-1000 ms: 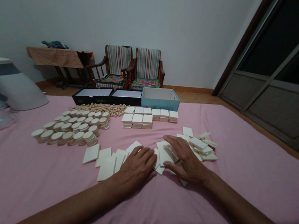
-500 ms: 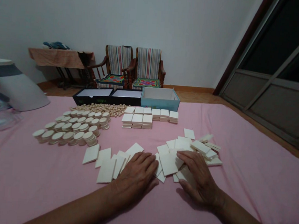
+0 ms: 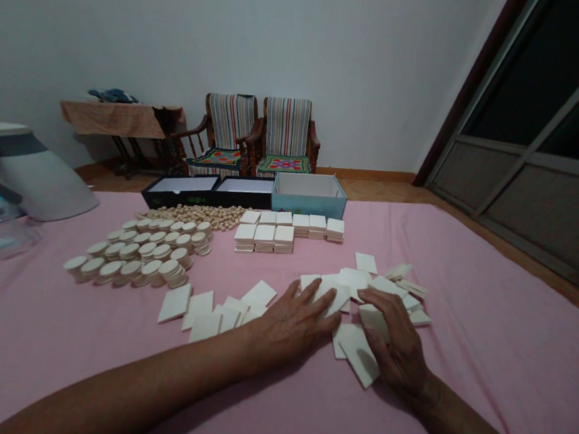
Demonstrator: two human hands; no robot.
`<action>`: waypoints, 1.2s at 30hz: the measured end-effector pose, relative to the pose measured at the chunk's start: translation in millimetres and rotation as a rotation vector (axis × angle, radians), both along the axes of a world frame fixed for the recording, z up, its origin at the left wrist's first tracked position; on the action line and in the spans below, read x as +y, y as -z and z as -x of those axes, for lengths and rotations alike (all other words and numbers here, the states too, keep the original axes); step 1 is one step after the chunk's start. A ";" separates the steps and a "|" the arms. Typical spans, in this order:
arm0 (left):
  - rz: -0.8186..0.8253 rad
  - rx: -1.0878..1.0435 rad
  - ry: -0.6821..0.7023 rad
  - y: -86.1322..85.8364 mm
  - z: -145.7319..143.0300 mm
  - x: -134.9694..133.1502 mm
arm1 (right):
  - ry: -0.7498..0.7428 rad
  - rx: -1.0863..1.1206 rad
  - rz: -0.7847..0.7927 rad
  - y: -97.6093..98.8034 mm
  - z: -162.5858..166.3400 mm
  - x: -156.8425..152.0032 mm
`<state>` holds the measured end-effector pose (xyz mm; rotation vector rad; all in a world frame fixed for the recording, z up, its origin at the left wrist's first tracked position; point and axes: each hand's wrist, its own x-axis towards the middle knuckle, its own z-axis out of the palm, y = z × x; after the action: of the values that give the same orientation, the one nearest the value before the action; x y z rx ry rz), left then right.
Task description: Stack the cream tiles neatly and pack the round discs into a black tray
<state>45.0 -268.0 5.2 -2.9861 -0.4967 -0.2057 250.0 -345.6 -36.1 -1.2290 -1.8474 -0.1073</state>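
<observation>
Flat pale wooden square tiles lie loose in front of me. My left hand [image 3: 298, 325] is open, its fingers spread palm-down on a square tile [image 3: 334, 299] at the left edge of the right-hand pile. On that pile's near side, my right hand [image 3: 402, 349] curves over the tiles with its thumb and fingers apart. A wooden tile [image 3: 374, 321] shows between them, partly covered by the hand. Just below the right thumb lies another tile [image 3: 360, 357], tilted toward me. Left of my left hand is a loose row of square tiles [image 3: 205, 327], partly hidden by my forearm.
Neat stacks of square tiles [image 3: 264, 235] stand farther back. Rows of stacked round discs [image 3: 154, 250] and many small wooden beads [image 3: 199, 215] are at left. Behind them are black box trays [image 3: 183, 198] and a light-blue box [image 3: 309, 204]. A kettle [image 3: 52, 178] stands at far left.
My left hand has moved right from the left row onto the right-hand pile, its fingers spreading. My right hand has shifted slightly right, and tiles beneath it have slid toward me.
</observation>
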 end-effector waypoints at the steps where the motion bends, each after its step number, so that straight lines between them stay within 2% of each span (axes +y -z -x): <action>1: -0.002 -0.005 -0.028 0.5 0.0 2.8 | 0.007 0.004 0.006 -0.3 0.0 0.1; 6: 0.053 -0.014 -0.199 1.5 3.1 15.0 | 0.026 0.023 -0.003 -2.5 0.4 1.5; 9: 0.106 -0.061 -0.235 -1.1 7.9 21.3 | 0.020 0.002 -0.014 -3.1 2.0 1.5; 15: 0.151 -0.405 -0.262 -5.0 39.6 28.1 | 0.102 -0.079 0.011 -17.0 -0.9 13.3; 18: 0.092 -0.501 -0.248 -4.0 59.6 30.3 | 0.171 -0.153 0.147 -30.9 -13.7 42.0; 21: 0.030 -0.530 -0.185 -2.4 73.4 34.0 | 0.204 -0.191 0.281 -42.4 -31.9 88.3; 26: 0.008 -0.606 -0.158 3.8 84.1 41.1 | 0.377 -0.387 0.659 -56.8 -51.2 170.1; 28: 0.009 -0.634 -0.165 6.7 86.9 43.5 | 0.368 -0.433 0.748 -60.9 -52.0 194.1; 32: 0.020 -0.673 -0.197 9.9 91.7 47.5 | 0.321 -0.497 0.845 -61.3 -49.0 226.5; 36: 0.056 -0.688 -0.227 10.0 94.9 49.8 | 0.291 -0.542 0.911 -55.8 -49.1 245.5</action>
<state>-49.9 -218.2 -4.8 -2.8059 -0.8988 -1.2239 299.0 -100.1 19.6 -2.2705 -2.2475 0.3104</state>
